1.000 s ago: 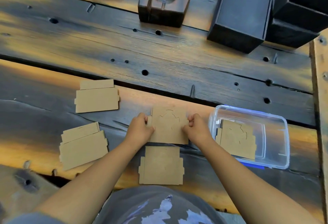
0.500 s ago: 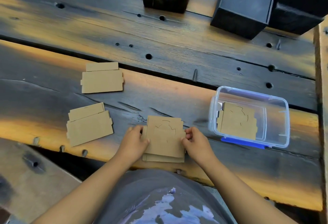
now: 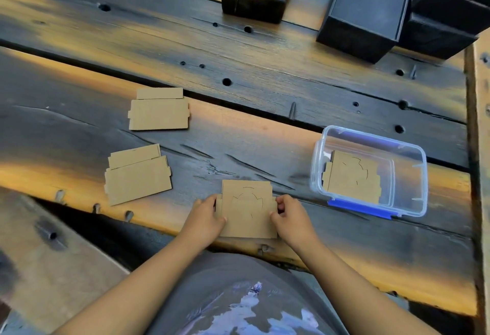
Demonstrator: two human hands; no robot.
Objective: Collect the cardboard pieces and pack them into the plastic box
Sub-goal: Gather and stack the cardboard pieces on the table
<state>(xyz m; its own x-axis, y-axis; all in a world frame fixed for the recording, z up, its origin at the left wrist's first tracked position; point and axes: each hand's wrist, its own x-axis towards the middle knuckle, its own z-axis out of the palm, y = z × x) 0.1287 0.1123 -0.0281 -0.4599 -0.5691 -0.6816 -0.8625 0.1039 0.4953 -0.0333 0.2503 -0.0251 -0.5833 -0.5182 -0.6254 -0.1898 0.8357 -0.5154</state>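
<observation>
Two hands pinch one small cardboard stack (image 3: 248, 208) at the table's near edge, left hand (image 3: 205, 219) and right hand (image 3: 290, 216) closed on opposite sides. Best to square the edges, then lift it level toward the plastic box (image 3: 413, 210) nearby on the right, where one piece (image 3: 352, 178) lies flat. Two more piles (image 3: 138, 174) wait well left.

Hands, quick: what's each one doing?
Left hand: shut on the cardboard stack, left edge.
Right hand: shut on the same stack, right edge.
</observation>
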